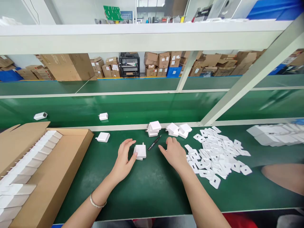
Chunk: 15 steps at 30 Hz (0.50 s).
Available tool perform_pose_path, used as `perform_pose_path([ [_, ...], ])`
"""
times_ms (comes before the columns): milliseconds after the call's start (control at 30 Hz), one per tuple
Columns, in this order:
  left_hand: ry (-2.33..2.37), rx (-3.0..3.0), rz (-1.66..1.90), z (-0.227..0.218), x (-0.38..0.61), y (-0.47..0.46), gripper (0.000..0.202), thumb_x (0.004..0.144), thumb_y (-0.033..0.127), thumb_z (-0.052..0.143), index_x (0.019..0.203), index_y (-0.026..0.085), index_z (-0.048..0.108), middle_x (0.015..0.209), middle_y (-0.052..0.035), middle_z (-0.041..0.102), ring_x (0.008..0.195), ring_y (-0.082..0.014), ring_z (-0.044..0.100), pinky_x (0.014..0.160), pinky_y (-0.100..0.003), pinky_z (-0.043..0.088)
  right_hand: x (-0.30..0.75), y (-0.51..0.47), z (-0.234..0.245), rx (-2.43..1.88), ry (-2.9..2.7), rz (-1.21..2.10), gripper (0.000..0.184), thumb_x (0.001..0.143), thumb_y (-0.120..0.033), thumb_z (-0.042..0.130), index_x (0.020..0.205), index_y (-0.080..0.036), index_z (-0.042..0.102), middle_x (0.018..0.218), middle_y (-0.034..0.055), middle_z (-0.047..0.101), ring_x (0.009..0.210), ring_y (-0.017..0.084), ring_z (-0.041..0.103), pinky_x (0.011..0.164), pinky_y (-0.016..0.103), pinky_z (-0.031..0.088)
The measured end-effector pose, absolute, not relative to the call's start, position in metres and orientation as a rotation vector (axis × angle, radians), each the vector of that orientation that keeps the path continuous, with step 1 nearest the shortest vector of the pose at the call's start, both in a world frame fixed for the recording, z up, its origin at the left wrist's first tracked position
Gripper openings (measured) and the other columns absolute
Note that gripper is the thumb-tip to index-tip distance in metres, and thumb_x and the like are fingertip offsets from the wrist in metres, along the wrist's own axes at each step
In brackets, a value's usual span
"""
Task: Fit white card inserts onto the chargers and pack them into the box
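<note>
While the left hand (pixel 124 160) is curved at the left side of two stacked white chargers (pixel 140 151), its thumb tip is touching their edge; the fingers are loosely bent and spread, not closed around them. These chargers lie on the green work surface (pixel 152 193), between the two hands, with one prong pointing away from the person. The right hand (pixel 174 152) is relaxed and half open, palm down, and I see nothing grasped in it, although its palm side is hidden. Just beside its thumb lies a slim black tool (pixel 154 142), placed diagonally. Behind the tool there is a small charger pile (pixel 154 128), and to the right of this, another charger group (pixel 178 129). Many flat white pieces (pixel 217 155) are scattered to the right of the right hand. On the left, one single charger (pixel 103 137) lies near an open cardboard box (pixel 71 158), which contains a long row of chargers (pixel 30 164).
</note>
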<state>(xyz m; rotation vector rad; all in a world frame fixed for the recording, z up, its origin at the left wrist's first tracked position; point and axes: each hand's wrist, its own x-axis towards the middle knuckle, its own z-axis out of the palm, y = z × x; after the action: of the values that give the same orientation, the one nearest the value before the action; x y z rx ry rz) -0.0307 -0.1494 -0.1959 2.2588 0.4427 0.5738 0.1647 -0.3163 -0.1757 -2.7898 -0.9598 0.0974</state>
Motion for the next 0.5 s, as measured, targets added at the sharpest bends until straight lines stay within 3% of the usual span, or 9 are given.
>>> perform_pose_path([
  [100,0.437,2.34,0.693,-0.177,-0.008,-0.151,0.043,0.098,0.03,0.054,0.14,0.027,0.043,0.145,-0.0136,0.043,0.14,-0.0285,0.04,0.116,-0.05,0.035,0.176,-0.326,-0.172,-2.904,-0.917,0.36,0.04,0.095,-0.045,0.063,0.114,-0.011,0.054,0.113,0.0137,0.056,0.091,0.029,0.066,0.059,0.031,0.033],
  [200,0.351,2.539,0.717,-0.16,0.043,-0.145,0.062,0.088,0.03,0.067,0.144,0.023,0.04,0.144,-0.0164,0.044,0.139,-0.0337,0.04,0.116,-0.053,0.032,0.177,-0.327,-0.172,-2.847,-0.999,0.436,0.033,0.096,-0.038,0.063,0.116,-0.012,0.054,0.115,0.0125,0.056,0.093,0.028,0.067,0.06,0.03,0.032],
  [333,0.313,2.791,0.415,-0.153,0.12,-0.132,0.087,0.081,0.034,0.079,0.153,0.016,0.033,0.148,-0.0215,0.043,0.141,-0.0401,0.039,0.113,-0.054,0.034,0.174,-0.325,-0.174,-2.79,-1.088,0.397,0.026,0.095,-0.027,0.061,0.116,-0.012,0.055,0.118,0.0126,0.056,0.091,0.025,0.066,0.063,0.031,0.035],
  [400,0.273,2.834,0.286,-0.154,0.146,-0.128,0.078,0.081,0.031,0.079,0.148,0.014,0.041,0.139,-0.021,0.054,0.131,-0.0408,0.05,0.107,-0.054,0.04,0.173,-0.325,-0.174,-2.724,-1.205,0.353,0.026,0.093,-0.019,0.06,0.118,-0.013,0.057,0.119,0.0121,0.056,0.094,0.024,0.064,0.068,0.032,0.039],
  [500,0.204,2.843,0.216,-0.157,0.157,-0.124,0.061,0.085,0.028,0.074,0.14,0.013,0.052,0.125,-0.0182,0.064,0.116,-0.0381,0.061,0.1,-0.051,0.045,0.172,-0.327,-0.174,-2.648,-1.378,0.271,0.04,0.087,-0.004,0.053,0.125,-0.017,0.057,0.124,0.0108,0.056,0.106,0.025,0.06,0.078,0.032,0.043],
])
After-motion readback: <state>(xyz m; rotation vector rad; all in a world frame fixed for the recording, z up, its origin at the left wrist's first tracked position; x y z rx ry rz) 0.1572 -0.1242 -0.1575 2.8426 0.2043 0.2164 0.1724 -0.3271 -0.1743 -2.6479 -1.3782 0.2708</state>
